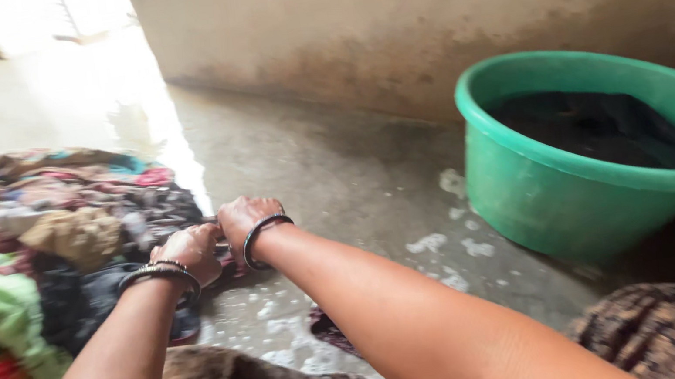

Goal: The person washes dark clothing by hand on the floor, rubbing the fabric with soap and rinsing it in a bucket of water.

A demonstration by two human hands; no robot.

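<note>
**Dark cloth gripped beside the pile of laundry**

A dark, wet-looking cloth (196, 310) is seen on the wet concrete floor (335, 172), just at the right edge of the pile of laundry (53, 229). Only part of it is shown; its colour is read as dark blue or black, with a reddish patch near the hands. The pile itself is made up of crumpled pieces in green, red, yellow, brown and mixed prints.

No packages, labels or signs are shown.

The left hand (192, 252) and the right hand (246, 218) are pressed side by side against the pile's right edge, with metal bangles worn on both wrists. The fingers of both hands are curled down and closed on the cloth, which is bunched under the knuckles and trails from them toward the person's knees; the fingertips are hidden.

White soap foam (287, 328) is scattered on the floor just right of the pile. Well to the right of the pile, against the stained wall (419, 20), a green plastic tub (567, 192) is stood, filled with dark contents.
</note>
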